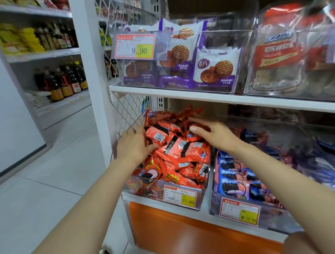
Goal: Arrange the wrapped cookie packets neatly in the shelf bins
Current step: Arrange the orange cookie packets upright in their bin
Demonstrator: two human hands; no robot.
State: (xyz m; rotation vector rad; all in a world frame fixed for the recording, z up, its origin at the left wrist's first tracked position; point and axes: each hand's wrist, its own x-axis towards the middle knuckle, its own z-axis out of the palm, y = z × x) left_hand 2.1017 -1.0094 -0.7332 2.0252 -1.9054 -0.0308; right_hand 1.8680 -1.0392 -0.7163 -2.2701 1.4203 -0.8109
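Note:
A clear bin point(199, 201) on the lower shelf is heaped with red wrapped cookie packets point(184, 151). My left hand point(133, 145) sits at the pile's left side, its thumb and fingers closed round one red packet point(157, 136). My right hand point(212, 131) lies flat on top of the pile toward the back, fingers stretched out and pressing on the packets. The bin beside it point(216, 208) holds blue wrapped cookie packets point(237, 179). On the shelf above, another clear bin point(237, 86) carries purple and white cookie packets point(216, 66).
The upper shelf board point(200, 96) overhangs the red bin closely. A wire mesh side panel point(130, 115) closes the shelf's left end. A bin of red-labelled bags point(280, 55) stands at upper right. Bottles point(64, 82) line a far aisle shelf; tiled floor point(47, 175) lies left.

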